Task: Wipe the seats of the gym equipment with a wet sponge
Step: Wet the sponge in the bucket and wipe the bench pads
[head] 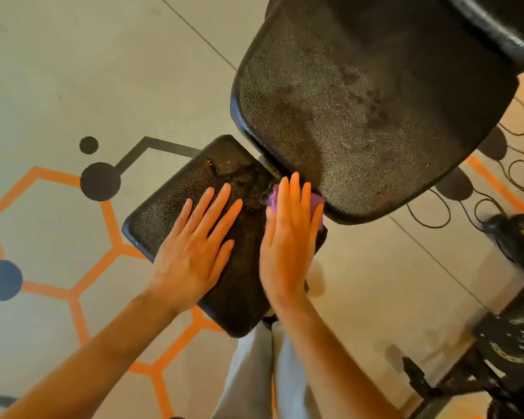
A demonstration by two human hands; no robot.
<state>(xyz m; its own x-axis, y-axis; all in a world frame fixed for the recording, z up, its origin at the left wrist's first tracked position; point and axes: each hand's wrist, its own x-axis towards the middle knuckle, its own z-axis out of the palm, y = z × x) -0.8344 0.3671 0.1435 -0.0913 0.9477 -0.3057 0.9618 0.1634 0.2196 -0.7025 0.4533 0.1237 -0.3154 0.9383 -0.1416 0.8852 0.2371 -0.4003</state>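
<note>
The sponge (315, 204) is purple and mostly hidden beneath the right hand (288, 240); only its edges show, beside the index finger and past the little finger. It lies at the far right corner of the small seat pad (170, 213), just beside the near edge of the large pad (360, 116).

The small seat pad is black with a pebbled texture and rounded corners. A glossy wet patch marks its far portion ahead of the left hand's fingertips. The large pad is black and pebbled as well, with dull mottled streaks across its surface. A third black pad (502, 22) shows partly at the upper right corner.

Count: one sponge, three pads in view, two hands.

Left hand (194, 246): laid flat, palm down, on the small seat pad. Its fingers (224, 204) are straight and spread apart; they hold nothing.

Right hand: laid flat, palm down, on top of the sponge. Its fingers (294, 195) are straight and close together, pressing the sponge onto the pad; they do not curl around it. The fingertips reach the gap between the small and large pads.

The floor (73, 71) is beige with orange hexagon outlines (40, 173) and dark dots (100, 181). Black cables (515, 176) loop on the floor at right, near dark equipment parts (515, 337).
</note>
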